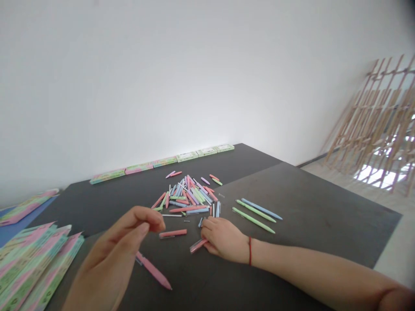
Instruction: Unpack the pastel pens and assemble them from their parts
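My left hand (pixel 119 250) is raised at the lower left, its thumb and index finger curled together; anything between them is hidden. From behind that hand a pink pen (pixel 155 272) points to the lower right, and I cannot tell whether it is held or lying on the table. My right hand (pixel 223 237) rests low over the table with its fingers closed. Between its thumb and fingers sticks out a pink pen barrel (pixel 198 245) with a clear end. Small blue piece (pixel 200 222) lies at its fingertips. Another pink barrel (pixel 173 233) lies between the hands.
A heap of pastel pen parts (pixel 189 192) lies on the dark table (pixel 311 216). Two green pens (pixel 254 220) and a blue pen (pixel 262 208) lie right. Flat boxes (pixel 139 167) line the wall; printed packs (pixel 39 263) overlap at left. A wooden rack (pixel 382 116) stands beyond.
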The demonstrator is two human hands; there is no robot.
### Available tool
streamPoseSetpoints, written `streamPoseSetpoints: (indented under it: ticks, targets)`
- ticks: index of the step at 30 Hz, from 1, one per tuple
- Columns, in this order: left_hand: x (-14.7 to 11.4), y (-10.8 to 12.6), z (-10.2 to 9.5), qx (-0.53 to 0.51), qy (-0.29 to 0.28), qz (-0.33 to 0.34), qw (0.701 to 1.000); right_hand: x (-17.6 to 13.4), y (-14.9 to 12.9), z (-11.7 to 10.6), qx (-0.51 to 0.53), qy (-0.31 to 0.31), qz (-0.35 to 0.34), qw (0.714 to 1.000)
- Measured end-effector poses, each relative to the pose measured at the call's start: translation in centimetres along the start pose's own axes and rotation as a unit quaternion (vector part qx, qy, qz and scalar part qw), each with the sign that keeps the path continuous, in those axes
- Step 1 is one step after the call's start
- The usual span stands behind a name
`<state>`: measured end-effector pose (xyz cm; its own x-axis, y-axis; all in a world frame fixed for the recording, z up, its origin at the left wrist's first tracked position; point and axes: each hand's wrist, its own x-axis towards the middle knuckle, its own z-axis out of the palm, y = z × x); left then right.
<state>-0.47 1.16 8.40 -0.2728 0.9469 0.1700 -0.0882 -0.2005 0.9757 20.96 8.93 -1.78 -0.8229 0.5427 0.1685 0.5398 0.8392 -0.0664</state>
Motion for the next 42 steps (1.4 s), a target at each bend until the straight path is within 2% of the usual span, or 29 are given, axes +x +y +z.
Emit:
streamPoseSetpoints:
  ticks: [3,4,6,8,10,12,17,21,25,27,30,32,37,42]
  targets:
    - [1.8,-2.1,1.3,0.186,-0.092,-0.005,0.978,0.0,-0.2,0.3,-0.007,-0.002,-0.002,1.0]
    - [2.1,-3.3,1.3,0.235,-0.1,0.002,0.967,0.0,-0.2,0.3,-0.013,-0.002,-0.004,1.0]
    - [2.5,-5.8,1.0,0.354,-0.126,0.055,0.925,0.1,-0.3,0.4,-0.021,-0.001,-0.008,1.0]
    - [2.6,-8.1,0.5,0.489,-0.163,0.113,0.85,0.1,-0.4,0.5,-0.025,0.005,-0.008,1.0]
    - [2.5,-9.5,0.1,0.602,-0.192,0.138,0.763,0.1,-0.3,0.6,-0.028,0.014,-0.012,0.999]
    - [2.4,-10.1,0.0,0.653,-0.21,0.144,0.713,0.1,-0.1,0.8,-0.033,0.025,-0.013,0.999]
    - [2.6,-9.4,0.7,0.677,-0.221,0.145,0.687,0.2,0.4,1.1,-0.039,0.037,-0.001,0.999]
    - [2.6,-8.6,1.4,0.684,-0.207,0.141,0.685,0.5,0.6,1.4,-0.044,0.047,0.01,0.998]
    - [1.0,-8.1,2.1,0.671,-0.183,0.141,0.704,0.8,0.9,1.9,-0.048,0.065,0.02,0.997]
    - [-0.2,-8.2,2.6,0.634,-0.169,0.138,0.742,1.0,1.0,2.1,-0.05,0.069,0.02,0.996]
    - [-2.0,-8.8,3.6,0.507,-0.167,0.111,0.838,1.1,1.1,2.0,-0.047,0.073,0.014,0.996]
    - [-2.7,-9.6,4.1,0.454,-0.178,0.099,0.868,1.1,1.1,1.9,-0.046,0.076,0.007,0.996]
    - [-3.0,-11.2,4.6,0.449,-0.184,0.093,0.869,1.0,1.1,1.5,-0.048,0.078,0.001,0.996]
    - [-2.6,-11.9,4.0,0.435,-0.207,0.158,0.862,0.9,1.2,1.3,-0.048,0.08,-0.012,0.996]
